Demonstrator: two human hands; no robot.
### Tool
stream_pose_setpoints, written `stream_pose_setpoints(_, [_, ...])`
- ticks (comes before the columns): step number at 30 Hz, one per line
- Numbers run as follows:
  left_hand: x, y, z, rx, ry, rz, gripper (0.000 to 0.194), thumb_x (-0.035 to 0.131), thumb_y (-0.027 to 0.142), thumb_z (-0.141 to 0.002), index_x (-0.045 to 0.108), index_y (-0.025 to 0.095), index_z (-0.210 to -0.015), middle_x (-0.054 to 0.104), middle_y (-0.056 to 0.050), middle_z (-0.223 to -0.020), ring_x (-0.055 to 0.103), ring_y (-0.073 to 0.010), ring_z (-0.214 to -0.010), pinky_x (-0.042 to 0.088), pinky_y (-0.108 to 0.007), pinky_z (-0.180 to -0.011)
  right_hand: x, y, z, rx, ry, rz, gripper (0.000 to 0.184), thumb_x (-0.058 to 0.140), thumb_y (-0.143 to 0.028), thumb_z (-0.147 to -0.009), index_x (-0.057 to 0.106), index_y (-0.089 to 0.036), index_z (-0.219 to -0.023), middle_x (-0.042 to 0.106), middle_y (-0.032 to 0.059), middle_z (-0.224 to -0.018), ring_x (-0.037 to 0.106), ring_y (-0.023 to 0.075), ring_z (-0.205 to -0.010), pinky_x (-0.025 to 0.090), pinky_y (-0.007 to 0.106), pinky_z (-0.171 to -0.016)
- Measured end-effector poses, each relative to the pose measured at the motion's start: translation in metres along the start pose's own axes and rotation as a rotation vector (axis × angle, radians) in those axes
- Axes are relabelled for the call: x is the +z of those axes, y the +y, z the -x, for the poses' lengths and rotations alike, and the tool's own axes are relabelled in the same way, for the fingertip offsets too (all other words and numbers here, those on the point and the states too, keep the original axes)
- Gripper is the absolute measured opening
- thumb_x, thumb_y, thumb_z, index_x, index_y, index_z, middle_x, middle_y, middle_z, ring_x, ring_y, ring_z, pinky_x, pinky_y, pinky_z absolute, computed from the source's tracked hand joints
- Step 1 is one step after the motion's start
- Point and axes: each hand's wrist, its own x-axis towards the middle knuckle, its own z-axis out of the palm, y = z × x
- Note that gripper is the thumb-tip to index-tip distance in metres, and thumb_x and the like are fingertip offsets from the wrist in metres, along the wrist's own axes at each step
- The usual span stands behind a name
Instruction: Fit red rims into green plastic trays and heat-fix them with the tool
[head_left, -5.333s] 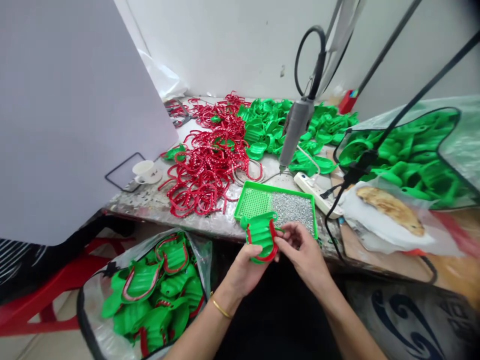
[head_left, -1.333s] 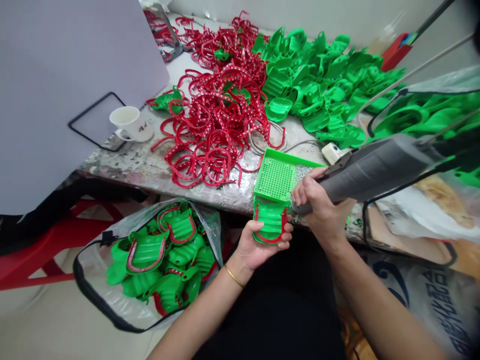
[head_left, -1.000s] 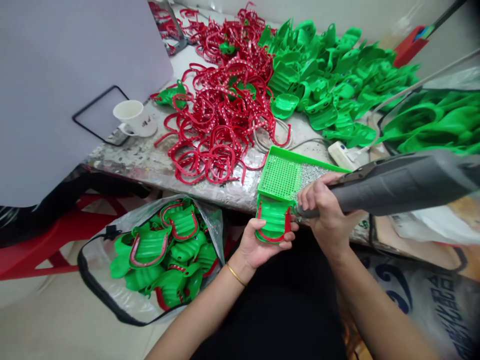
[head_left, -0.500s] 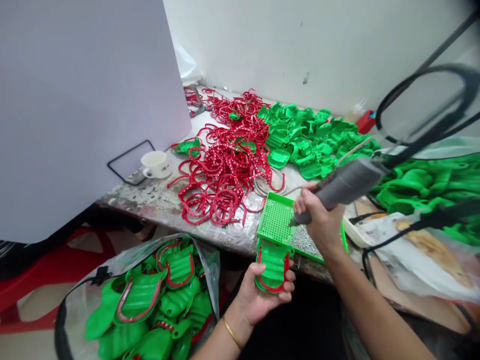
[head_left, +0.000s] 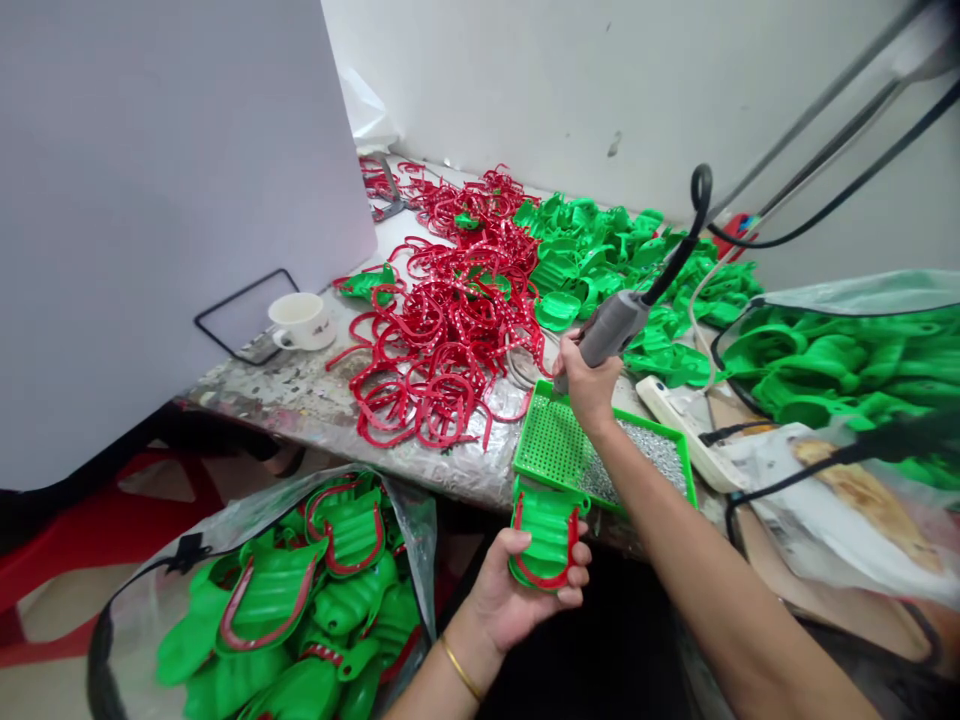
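My left hand (head_left: 506, 590) holds a ridged green plastic part (head_left: 546, 522) with a red U-shaped strip (head_left: 544, 582) along its edge. It is just in front of the table edge. My right hand (head_left: 591, 388) is wrapped round a grey electric screwdriver (head_left: 613, 326) with a black cable. The tool points down over the back of a green tray (head_left: 551, 440); its tip is hidden behind the hand. Small metal screws (head_left: 656, 452) lie heaped on the tray's right side, while pierced holes show on the left.
Behind the tray lie a pile of red strips (head_left: 442, 320) and a heap of green parts (head_left: 600, 240). A white cup (head_left: 304, 322) stands left, a power strip (head_left: 686, 430) right. An open bag (head_left: 412, 520) with trimmed green parts is at lower left.
My right hand has moved up, left and away from me with the screwdriver, from the tray's middle to its back edge. The left hand still holds the green part in the same place.
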Motion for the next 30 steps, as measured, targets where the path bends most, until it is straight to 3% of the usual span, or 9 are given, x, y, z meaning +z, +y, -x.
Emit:
stream_pose_setpoints(11, [-0.002,0.0,0.0,0.001,0.0,0.004,0.066,0.056,0.031,-0.068,0.046,-0.003,-0.124,0.052,-0.013,-0.097,0.048,-0.0172,-0.08,0.03,-0.023,-0.067,0.002,0.011,0.0,0.0,0.001,0.024,0.02,0.063,-0.033,-0.073,0.058,-0.014,-0.08,0.051,-0.0048,-0.05,0.05,0.0092,-0.042,0.044,0.021,-0.043])
stream_pose_setpoints(20, [0.001,0.002,-0.001,-0.017,0.03,0.012,0.066,0.058,0.031,-0.065,0.048,-0.001,-0.122,0.053,-0.013,-0.096,0.048,-0.0165,-0.079,0.03,-0.024,-0.066,0.004,0.005,-0.001,-0.029,-0.008,-0.005,0.015,0.062,-0.03,-0.072,0.057,-0.016,-0.078,0.051,-0.0057,-0.05,0.048,0.0086,-0.042,0.044,0.022,-0.044])
stream_pose_setpoints(25, [0.007,0.002,-0.001,-0.033,0.049,0.039,0.064,0.058,0.031,-0.063,0.05,0.0,-0.119,0.055,-0.012,-0.092,0.048,-0.016,-0.077,0.03,-0.024,-0.065,-0.002,-0.025,0.004,-0.109,-0.004,-0.099,0.009,0.062,-0.026,-0.074,0.056,-0.019,-0.075,0.047,-0.0067,-0.048,0.045,0.0086,-0.039,0.04,0.023,-0.041])
stream_pose_setpoints(27, [0.01,0.002,-0.001,-0.029,0.053,0.046,0.064,0.057,0.031,-0.064,0.049,0.0,-0.119,0.055,-0.012,-0.092,0.047,-0.0158,-0.077,0.03,-0.025,-0.065,-0.009,-0.048,0.019,-0.151,-0.033,-0.133,0.007,0.061,-0.024,-0.076,0.056,-0.019,-0.075,0.045,-0.0075,-0.047,0.043,0.0078,-0.038,0.04,0.024,-0.042])
stream_pose_setpoints(30, [0.012,0.0,-0.001,-0.013,0.063,0.047,0.064,0.057,0.03,-0.064,0.049,-0.001,-0.119,0.055,-0.012,-0.091,0.048,-0.016,-0.077,0.031,-0.024,-0.064,-0.026,-0.084,0.057,-0.053,-0.103,-0.133,0.008,0.062,-0.023,-0.077,0.056,-0.018,-0.081,0.043,-0.0077,-0.05,0.043,0.0071,-0.04,0.037,0.023,-0.042])
